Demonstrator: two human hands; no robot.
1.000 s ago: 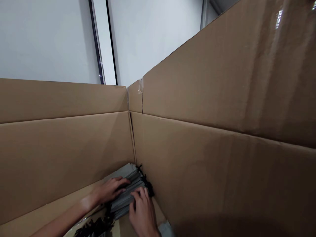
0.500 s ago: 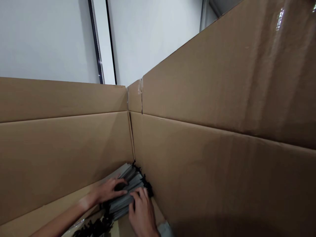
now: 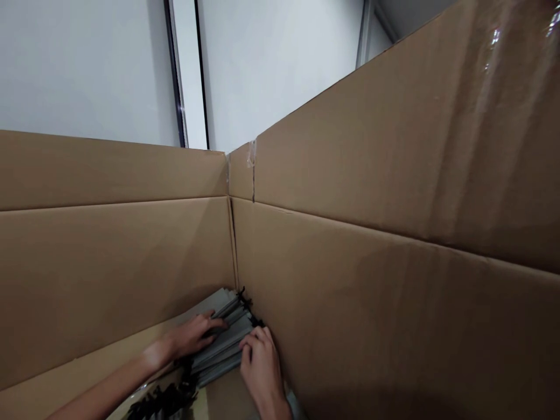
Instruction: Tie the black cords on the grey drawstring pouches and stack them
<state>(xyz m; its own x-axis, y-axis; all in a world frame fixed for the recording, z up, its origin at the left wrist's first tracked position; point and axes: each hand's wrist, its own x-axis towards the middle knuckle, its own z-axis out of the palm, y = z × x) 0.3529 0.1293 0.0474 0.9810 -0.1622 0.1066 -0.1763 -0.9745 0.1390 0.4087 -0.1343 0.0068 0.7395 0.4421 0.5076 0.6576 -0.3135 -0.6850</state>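
Note:
Low in the corner of a cardboard box (image 3: 297, 280) lies a row of thin grey flat pieces (image 3: 221, 348), stacked close together, with black cord-like tufts at their ends. Their exact kind cannot be made out. My left hand (image 3: 195, 335) rests on top of the row, its fingers spread over the grey pieces. At the row's right end, beside the box wall, my right hand (image 3: 262, 363) has its fingers curled over the ends of the grey pieces. Those fingers hide some of the black tufts.
Tall cardboard walls rise on the left and right and meet at a taped corner (image 3: 251, 154). A clump of black tufts (image 3: 164, 402) shows below my left forearm. Something pale grey (image 3: 295, 405) lies by my right wrist. White panels (image 3: 280, 58) stand behind the box.
My right hand has shifted right and slightly up along the row, onto the ends with black tufts. My left hand stays on the stack, its fingers a little closer together. The view has tilted slightly.

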